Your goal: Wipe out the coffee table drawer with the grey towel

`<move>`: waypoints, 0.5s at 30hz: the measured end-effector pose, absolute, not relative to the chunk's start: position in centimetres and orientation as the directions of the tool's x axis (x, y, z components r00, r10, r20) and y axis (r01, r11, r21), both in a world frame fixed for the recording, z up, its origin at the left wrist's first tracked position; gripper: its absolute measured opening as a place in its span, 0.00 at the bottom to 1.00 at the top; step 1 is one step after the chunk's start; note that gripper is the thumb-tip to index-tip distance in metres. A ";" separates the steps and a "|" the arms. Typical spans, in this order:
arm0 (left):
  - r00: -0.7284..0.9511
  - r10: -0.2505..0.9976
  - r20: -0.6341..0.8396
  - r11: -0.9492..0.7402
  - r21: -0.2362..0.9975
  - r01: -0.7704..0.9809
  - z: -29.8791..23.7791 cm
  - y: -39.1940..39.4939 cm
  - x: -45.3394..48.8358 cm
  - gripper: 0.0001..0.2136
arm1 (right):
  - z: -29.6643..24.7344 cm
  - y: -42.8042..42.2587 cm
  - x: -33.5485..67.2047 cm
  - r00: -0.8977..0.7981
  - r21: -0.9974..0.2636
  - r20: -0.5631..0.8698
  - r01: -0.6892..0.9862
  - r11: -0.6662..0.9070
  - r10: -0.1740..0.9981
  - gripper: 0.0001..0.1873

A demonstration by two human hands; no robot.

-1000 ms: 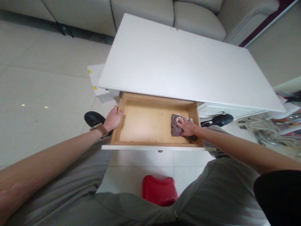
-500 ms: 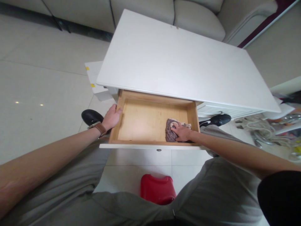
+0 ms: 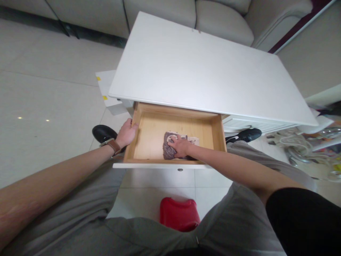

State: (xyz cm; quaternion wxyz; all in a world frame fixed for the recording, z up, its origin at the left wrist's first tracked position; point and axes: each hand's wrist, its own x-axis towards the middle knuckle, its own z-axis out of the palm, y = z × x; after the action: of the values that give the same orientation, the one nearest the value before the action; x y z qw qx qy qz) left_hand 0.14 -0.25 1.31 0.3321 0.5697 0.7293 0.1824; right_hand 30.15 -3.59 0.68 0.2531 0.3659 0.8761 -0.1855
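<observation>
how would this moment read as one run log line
left grip: holding left wall of pale rectangular wooden drawer | right grip: on brown-and-cream patterned cloth inside drawer | drawer: open under white rectangular tabletop

Left arm (image 3: pixel 61 176): extended forward from the lower left, angled inward.
Left hand (image 3: pixel 126 133): back of hand upward, fingers curled in a grip.
Right arm (image 3: pixel 229 165): extended forward and inward from the lower right.
Right wrist (image 3: pixel 194 151): nearly straight.
Right hand (image 3: pixel 181 147): palm down, fingers spread, pointing leftward.
Hand spacing: apart, right hand slightly nearer the body.
</observation>
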 end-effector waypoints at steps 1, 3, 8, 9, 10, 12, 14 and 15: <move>-0.130 0.952 -0.276 0.284 0.645 0.710 1.3 -0.3 0.1 0.14 | 0.6 -3.5 29.2 -0.613 -0.143 -0.571 0.730 0.669 0.546 0.38; -0.130 0.952 -0.276 0.284 0.645 0.709 1.3 -0.3 0.1 0.14 | 0.6 -3.3 27.2 -0.626 -0.150 -0.559 0.722 0.676 0.544 0.38; -0.134 0.953 -0.273 0.285 0.649 0.705 1.3 -0.3 0.2 0.13 | 0.4 -2.6 21.9 -0.637 -0.167 -0.556 0.715 0.679 0.534 0.40; -0.136 0.953 -0.272 0.286 0.648 0.705 1.3 -0.2 0.2 0.14 | 0.4 -2.4 20.8 -0.642 -0.172 -0.555 0.711 0.682 0.529 0.40; -0.138 0.952 -0.272 0.287 0.646 0.707 1.3 -0.2 0.2 0.14 | 0.4 -2.3 19.7 -0.647 -0.179 -0.554 0.707 0.684 0.524 0.41; -0.139 0.953 -0.270 0.286 0.639 0.714 1.2 -0.2 0.2 0.14 | 0.3 -2.2 17.7 -0.654 -0.192 -0.549 0.705 0.683 0.520 0.41; -0.137 0.955 -0.264 0.279 0.636 0.720 1.0 -0.2 0.2 0.13 | 0.2 -2.2 16.2 -0.653 -0.198 -0.536 0.713 0.673 0.535 0.41; -0.135 0.956 -0.260 0.274 0.635 0.722 0.9 -0.1 0.1 0.13 | 0.1 -2.3 15.7 -0.647 -0.194 -0.529 0.722 0.664 0.549 0.41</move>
State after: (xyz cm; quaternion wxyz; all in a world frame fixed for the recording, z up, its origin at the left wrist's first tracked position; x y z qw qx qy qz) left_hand 0.14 -0.14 0.90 0.3209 0.5740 0.7309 0.1825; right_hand 15.66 -2.26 0.09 0.2185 0.3589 0.8855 -0.1983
